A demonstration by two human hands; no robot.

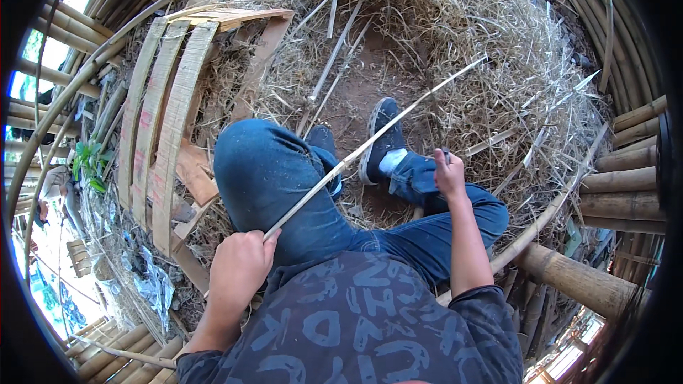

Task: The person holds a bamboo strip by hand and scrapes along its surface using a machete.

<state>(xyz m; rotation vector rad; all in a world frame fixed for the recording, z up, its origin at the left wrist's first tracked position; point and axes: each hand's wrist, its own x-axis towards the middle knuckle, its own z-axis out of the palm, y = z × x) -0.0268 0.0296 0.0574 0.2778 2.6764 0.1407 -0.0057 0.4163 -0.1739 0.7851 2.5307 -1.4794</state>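
A long, thin bamboo strip [346, 161] slants from my lap up to the far right, passing over my raised left knee and in front of my shoes. My left hand [240, 262] is closed round its near end. My right hand [449, 173] is a fist above my folded right leg, apart from the strip, with the thumb on top. A small dark tip [446, 151] shows beside that thumb; the rest of whatever it belongs to is hidden in the fist.
A slatted wooden crate [167, 99] lies at my left. Dry straw and shavings [491, 21] cover the ground ahead and to the right, with loose strips [334, 57] on them. Bamboo poles [619, 188] wall the right side; a thick pole [569, 277] juts in near my right elbow.
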